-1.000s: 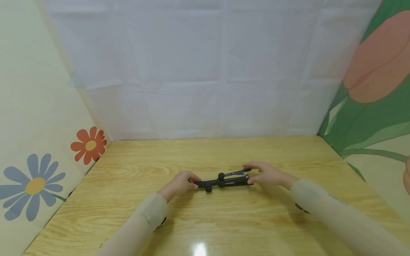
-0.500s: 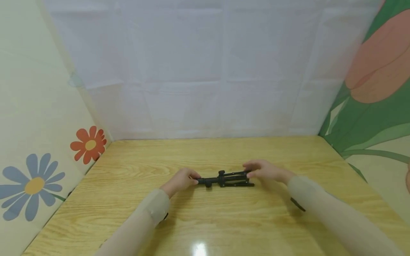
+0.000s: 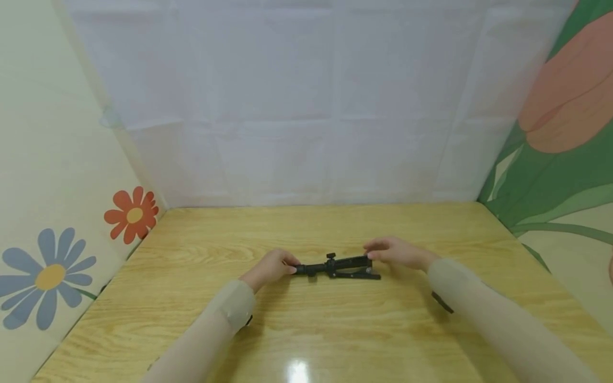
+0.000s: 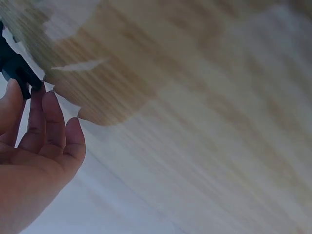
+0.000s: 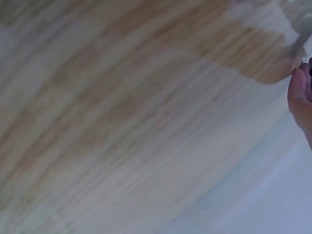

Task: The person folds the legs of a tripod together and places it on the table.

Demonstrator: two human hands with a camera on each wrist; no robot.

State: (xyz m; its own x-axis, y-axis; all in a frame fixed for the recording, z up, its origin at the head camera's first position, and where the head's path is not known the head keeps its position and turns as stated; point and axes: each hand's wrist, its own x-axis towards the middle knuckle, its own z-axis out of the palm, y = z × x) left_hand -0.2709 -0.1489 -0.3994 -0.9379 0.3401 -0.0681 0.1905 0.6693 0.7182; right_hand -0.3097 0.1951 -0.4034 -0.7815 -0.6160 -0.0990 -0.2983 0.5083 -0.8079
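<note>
A small black tripod (image 3: 330, 267) lies sideways low over the wooden table, its narrow end to the left and its legs to the right. My left hand (image 3: 272, 267) pinches that narrow end between thumb and fingers. In the left wrist view, the dark tripod end (image 4: 18, 68) sits between the thumb and fingertips of the left hand (image 4: 46, 139). My right hand (image 3: 396, 252) holds the far leg's end with thumb and fingers. The near leg (image 3: 356, 275) angles slightly away from the others. Only part of the right hand (image 5: 300, 95) shows in the right wrist view.
The glossy wooden table (image 3: 287, 330) reaches back to a white cloth (image 3: 268, 106). Flower-printed panels stand at both sides, with a red flower (image 3: 134, 215) at left and a large pink tulip (image 3: 570, 101) at right.
The tripod has rolled about its length, so the separated leg is now the near one. My right thumb has moved from the near leg to the far one; the left hand keeps its pinch.
</note>
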